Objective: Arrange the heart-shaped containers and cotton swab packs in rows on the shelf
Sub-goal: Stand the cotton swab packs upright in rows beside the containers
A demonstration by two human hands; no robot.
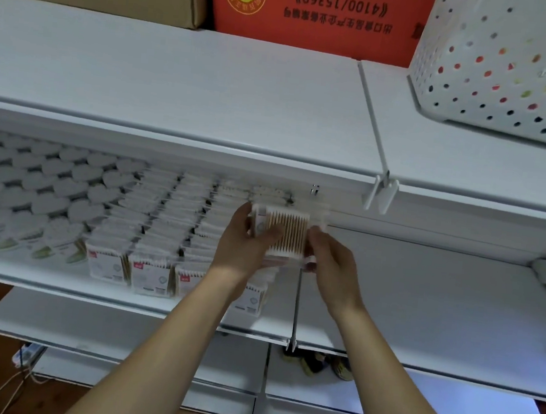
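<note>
Task well advanced. On the middle shelf (pixel 407 286), the heart-shaped containers (pixel 43 184) stand in packed rows at the left, and the cotton swab packs (pixel 159 226) fill several rows just beside them, running from back to front edge. The rightmost row appears incomplete, and the shelf to its right is bare. Both hands hold one small stack of packs (pixel 285 233) above that row: the left hand (pixel 245 241) grasps its left side, thumb across the face; the right hand (pixel 333 262) pinches its right side with curled fingers. The top pack is clear, showing wooden-stemmed swabs with white tips. Remaining work, in judgement: seat this stack.
</note>
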